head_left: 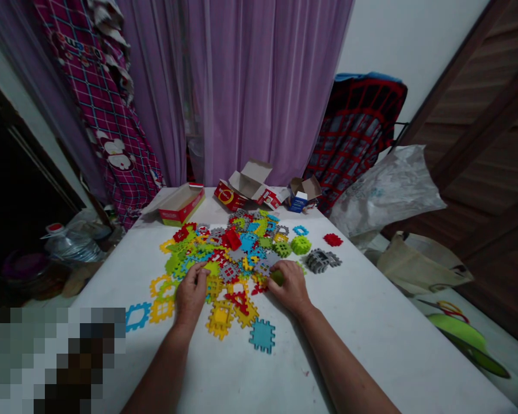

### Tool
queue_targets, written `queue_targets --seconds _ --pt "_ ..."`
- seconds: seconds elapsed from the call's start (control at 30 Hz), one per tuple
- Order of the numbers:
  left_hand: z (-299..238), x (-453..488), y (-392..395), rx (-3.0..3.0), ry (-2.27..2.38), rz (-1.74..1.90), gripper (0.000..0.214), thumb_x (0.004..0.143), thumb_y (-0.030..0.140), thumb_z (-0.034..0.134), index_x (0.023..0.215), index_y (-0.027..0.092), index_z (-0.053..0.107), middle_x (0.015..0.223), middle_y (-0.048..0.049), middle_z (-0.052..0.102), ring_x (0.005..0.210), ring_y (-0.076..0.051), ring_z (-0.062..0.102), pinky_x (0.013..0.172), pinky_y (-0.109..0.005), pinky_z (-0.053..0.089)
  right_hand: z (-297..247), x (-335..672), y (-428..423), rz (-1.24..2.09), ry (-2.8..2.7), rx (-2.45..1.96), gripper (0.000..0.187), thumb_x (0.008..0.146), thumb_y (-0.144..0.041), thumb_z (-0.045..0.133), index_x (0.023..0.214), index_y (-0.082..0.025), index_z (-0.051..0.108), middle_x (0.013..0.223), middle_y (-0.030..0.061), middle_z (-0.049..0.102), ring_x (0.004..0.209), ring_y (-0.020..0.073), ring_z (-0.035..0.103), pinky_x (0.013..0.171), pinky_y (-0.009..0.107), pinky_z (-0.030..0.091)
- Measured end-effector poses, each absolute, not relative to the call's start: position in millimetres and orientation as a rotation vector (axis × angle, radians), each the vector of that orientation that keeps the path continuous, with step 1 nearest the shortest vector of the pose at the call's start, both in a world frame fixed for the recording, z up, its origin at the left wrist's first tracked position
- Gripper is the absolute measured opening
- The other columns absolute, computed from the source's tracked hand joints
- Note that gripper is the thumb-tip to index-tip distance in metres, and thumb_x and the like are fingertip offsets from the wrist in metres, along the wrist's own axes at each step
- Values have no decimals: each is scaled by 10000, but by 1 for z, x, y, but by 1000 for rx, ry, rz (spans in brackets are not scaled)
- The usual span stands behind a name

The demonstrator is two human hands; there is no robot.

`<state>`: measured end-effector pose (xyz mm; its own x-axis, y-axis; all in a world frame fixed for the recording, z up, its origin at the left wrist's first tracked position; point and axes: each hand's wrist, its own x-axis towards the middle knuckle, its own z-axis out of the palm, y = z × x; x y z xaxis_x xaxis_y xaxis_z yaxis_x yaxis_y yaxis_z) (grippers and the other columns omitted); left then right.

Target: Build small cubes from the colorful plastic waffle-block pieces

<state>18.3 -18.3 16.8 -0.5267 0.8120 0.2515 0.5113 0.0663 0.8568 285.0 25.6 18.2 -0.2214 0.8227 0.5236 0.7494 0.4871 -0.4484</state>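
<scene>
A heap of flat interlocking plastic tiles (237, 247) in yellow, green, blue, red and grey covers the middle of a white table (371, 322). My left hand (190, 294) rests on the heap's near left edge, fingers curled, fingertips pinching a small grey piece (204, 269). My right hand (288, 284) lies at the heap's near right edge, closed around a green piece (278, 278). A blue tile (262, 335) and yellow tiles (220, 319) lie between my forearms.
Open cardboard boxes (181, 204) (244, 187) (302, 195) stand at the table's far edge before a purple curtain. An assembled green cube (301, 245), a grey cube (322, 260) and a red piece (332, 239) sit right of the heap. Bags lie on the floor at right (418, 267).
</scene>
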Motion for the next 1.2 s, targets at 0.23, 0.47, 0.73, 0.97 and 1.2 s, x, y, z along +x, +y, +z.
queue_targets --seconds 0.23,0.47,0.73,0.97,1.2 --pt "18 17 -18 1335 2063 1402 356 827 451 463 1040 261 676 895 -28 768 812 -196 702 680 -277 512 17 317 9 -2 -1846 -1338 106 764 -258 594 867 -231 598 955 49 649 972 231 555 865 362 379" --pt "20 16 -18 1349 2078 1396 392 817 472 461 1062 255 678 903 -25 769 804 -193 698 657 -266 504 10 376 5 -142 -1569 -1471 132 785 -327 577 872 -230 600 938 61 654 948 249 565 842 376 388" --pt "18 14 -17 1353 2112 1383 426 805 508 458 1056 246 680 893 -35 767 810 -199 700 649 -268 506 7 405 41 -289 -1391 -1562 203 765 -407 582 828 -215 613 885 68 665 889 245 550 803 352 364" --pt "19 13 -16 1383 2121 1383 439 795 525 453 1048 245 678 895 -31 764 833 -205 702 682 -280 515 3 406 54 -256 -1404 -1575 182 756 -372 584 844 -217 623 901 64 665 915 245 546 822 352 353" --pt "18 12 -16 1407 2120 1380 458 798 539 450 1058 240 680 884 -36 763 821 -208 698 667 -281 514 1 406 55 -235 -1441 -1583 155 761 -340 589 855 -220 621 921 58 653 926 243 539 825 353 350"
